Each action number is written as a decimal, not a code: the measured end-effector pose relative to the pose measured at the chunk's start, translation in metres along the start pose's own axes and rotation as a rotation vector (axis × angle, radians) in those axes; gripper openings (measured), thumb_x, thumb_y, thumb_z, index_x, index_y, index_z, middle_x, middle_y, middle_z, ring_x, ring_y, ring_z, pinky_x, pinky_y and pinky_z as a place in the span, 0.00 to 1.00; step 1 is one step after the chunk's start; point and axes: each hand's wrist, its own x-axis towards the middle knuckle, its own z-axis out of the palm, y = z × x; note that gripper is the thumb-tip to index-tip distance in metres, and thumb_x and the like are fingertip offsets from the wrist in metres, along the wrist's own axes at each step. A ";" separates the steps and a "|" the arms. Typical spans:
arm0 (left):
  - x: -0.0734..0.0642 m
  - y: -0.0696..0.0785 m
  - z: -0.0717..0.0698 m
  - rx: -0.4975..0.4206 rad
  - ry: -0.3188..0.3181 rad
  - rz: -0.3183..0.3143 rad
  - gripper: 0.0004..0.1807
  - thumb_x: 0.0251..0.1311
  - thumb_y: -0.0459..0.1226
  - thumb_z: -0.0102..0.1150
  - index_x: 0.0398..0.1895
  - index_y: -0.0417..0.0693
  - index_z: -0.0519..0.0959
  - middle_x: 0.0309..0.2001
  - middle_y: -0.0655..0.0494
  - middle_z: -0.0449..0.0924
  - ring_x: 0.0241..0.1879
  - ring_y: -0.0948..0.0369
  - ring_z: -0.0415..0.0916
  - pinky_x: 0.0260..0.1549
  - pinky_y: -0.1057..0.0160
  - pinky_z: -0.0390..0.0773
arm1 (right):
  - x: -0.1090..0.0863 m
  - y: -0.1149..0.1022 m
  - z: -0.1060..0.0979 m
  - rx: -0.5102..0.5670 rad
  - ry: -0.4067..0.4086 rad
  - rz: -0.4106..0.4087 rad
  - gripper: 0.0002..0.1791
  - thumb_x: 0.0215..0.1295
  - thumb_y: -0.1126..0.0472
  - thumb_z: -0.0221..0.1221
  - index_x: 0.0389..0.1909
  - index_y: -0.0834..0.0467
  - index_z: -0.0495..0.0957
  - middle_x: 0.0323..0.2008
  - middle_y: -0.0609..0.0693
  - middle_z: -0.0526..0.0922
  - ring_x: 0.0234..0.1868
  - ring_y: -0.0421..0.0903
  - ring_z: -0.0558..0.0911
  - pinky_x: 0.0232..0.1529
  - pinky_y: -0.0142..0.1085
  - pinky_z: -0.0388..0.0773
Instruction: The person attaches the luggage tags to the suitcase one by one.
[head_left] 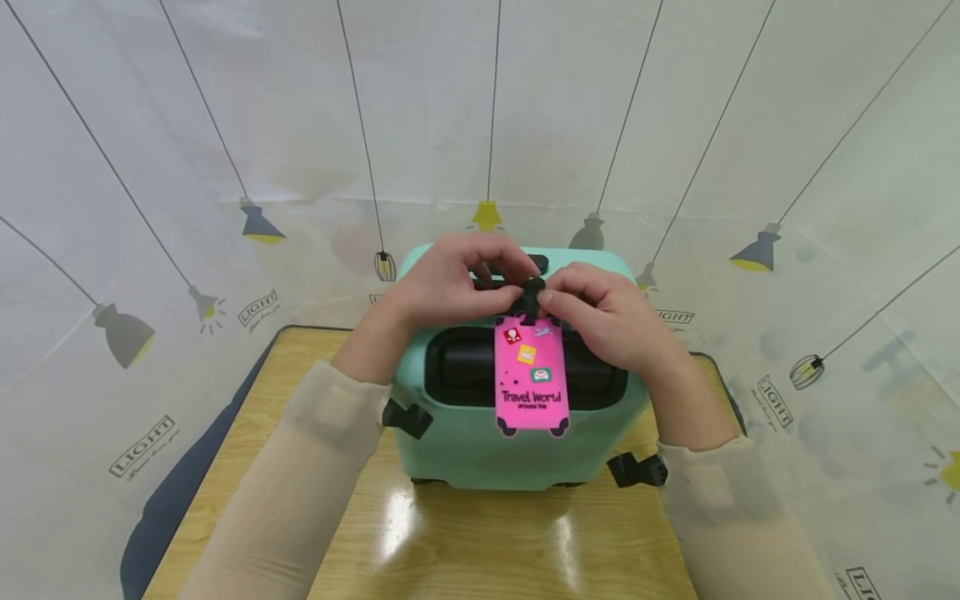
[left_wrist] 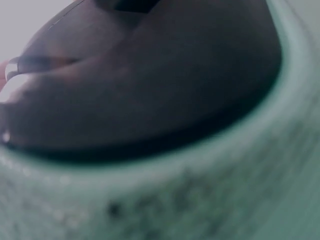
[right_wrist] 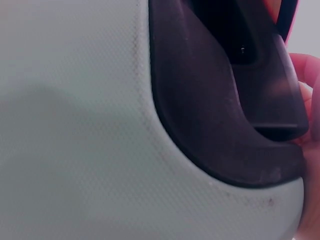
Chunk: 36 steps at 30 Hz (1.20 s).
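Head view carries this one for me. Left hand (head_left: 459,279) and right hand (head_left: 606,312) are close together, fingertips nearly meeting, each pinching the black strap (head_left: 531,297) from its own side. Pink luggage tag (head_left: 531,379) hangs by that strap, printed face toward the wearer, in front of the dark side handle (head_left: 467,367) on the mint suitcase (head_left: 495,454), which stands on the table (head_left: 465,542).

Risks, my read: strap is small, so a fingertip could slide off; if it's loose at that point, the luggage tag could drop down the suitcase front onto the table. Uneven pulling from the two hands might twist the strap and flip the print away. A hard tug could strain the slot where the strap goes through. Neither hand appears to brace the suitcase, so a strong pull toward the wearer might tip or slide it; glossy table wouldn't help. Black wrist mounts (head_left: 408,418) sit near the suitcase sides and could bump it.

Left wrist view is a blur of green shell and dark plastic, right wrist view gives only part of a hand, and fingers cover the strap's join: can't tell whether it's fastened.
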 end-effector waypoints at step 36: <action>-0.003 -0.002 0.001 0.037 0.040 0.059 0.06 0.70 0.34 0.68 0.44 0.44 0.91 0.39 0.54 0.90 0.40 0.59 0.80 0.40 0.61 0.82 | 0.000 0.001 0.000 -0.019 0.004 -0.010 0.10 0.82 0.56 0.59 0.43 0.54 0.87 0.45 0.51 0.83 0.50 0.49 0.78 0.50 0.44 0.77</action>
